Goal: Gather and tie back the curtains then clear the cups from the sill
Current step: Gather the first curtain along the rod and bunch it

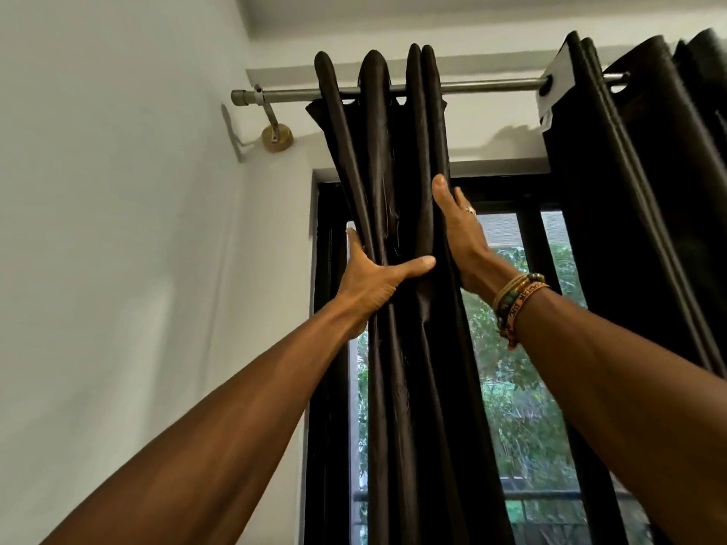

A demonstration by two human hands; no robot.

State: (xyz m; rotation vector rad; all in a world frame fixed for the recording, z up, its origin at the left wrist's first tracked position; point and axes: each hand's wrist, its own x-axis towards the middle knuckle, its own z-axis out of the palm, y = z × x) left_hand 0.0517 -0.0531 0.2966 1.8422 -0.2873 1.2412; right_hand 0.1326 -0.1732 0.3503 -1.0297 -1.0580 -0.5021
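Note:
The dark brown left curtain (397, 151) hangs bunched in tight folds from a metal rod (488, 86). My left hand (369, 285) grips the bundle from its left side, with the thumb stretched across the front and the fingers behind the fabric. My right hand (460, 234) holds the bundle's right edge a little higher, thumb along the front and fingers behind it. The right curtain (629, 190) hangs gathered at the far right of the rod. Neither cups nor the sill are in view.
The rod ends at a brass wall bracket (277, 137) on the white wall at left. Between the curtains the black-framed window (523, 407) shows green foliage outside. Bracelets circle my right wrist (515, 304).

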